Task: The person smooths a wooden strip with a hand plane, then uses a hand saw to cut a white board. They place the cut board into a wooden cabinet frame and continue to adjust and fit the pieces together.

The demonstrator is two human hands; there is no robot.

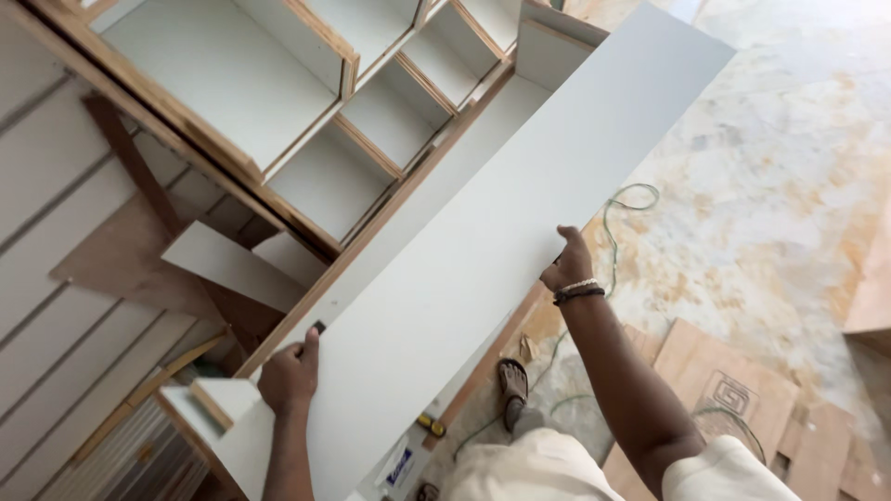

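We hold a long white board (501, 232) between our two hands, and it runs away from us on a slant, its long axis going from the lower left near our body to the upper right, where its far end passes over the pale mottled floor (789, 167). Our left hand (290, 376) grips the board's left long edge close to its near end, fingers curled over the rim with a small dark thing, too small to tell, at the fingertips. Our right hand (568, 264) clasps the opposite long edge further up, about midway along the board, with beaded bands (580, 290) on that wrist. So the left hand is nearer to the near end and the right hand reaches further out, and most of the board's length lies beyond both hands. The board lies just beside and along the front edge of a white cabinet (325, 111) with wood-edged compartments, which sits to our left; we cannot tell whether board and cabinet are touching. Under the board a sandalled foot (512, 382) stands on the floor, a thin green cord (613, 223) loops past it, and flat pieces of plywood (724, 380) lie to the right.
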